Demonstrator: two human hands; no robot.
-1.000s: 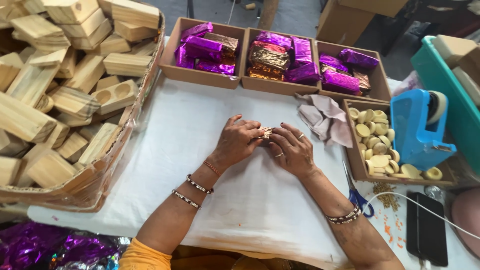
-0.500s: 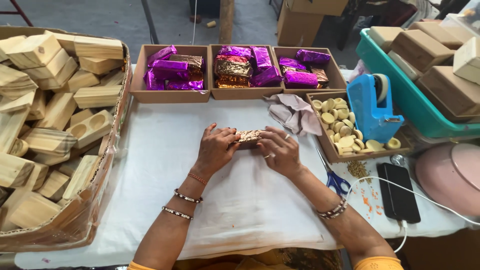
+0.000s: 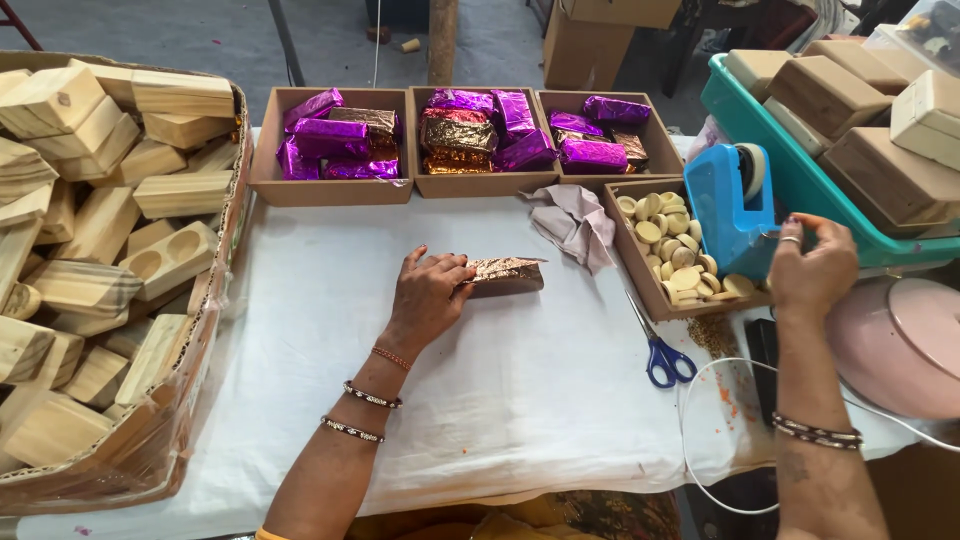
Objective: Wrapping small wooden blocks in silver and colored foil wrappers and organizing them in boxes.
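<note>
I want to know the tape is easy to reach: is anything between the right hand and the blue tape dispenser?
Nothing visible stands between them. The right hand is raised right beside the blue tape dispenser, fingertips at its front edge. The left hand holds the foil-wrapped block down on the white table cover.

The wrapped block point(image 3: 505, 275) at the centre wears crinkled, glossy bronze foil. At 12 o'clock, matt cardboard trays point(image 3: 330, 188) hold shiny purple foil packs. Rough bare wooden blocks point(image 3: 100, 220) lie at 9 o'clock; the blue tape dispenser point(image 3: 730, 215) at 2 o'clock is smooth plastic.
</note>
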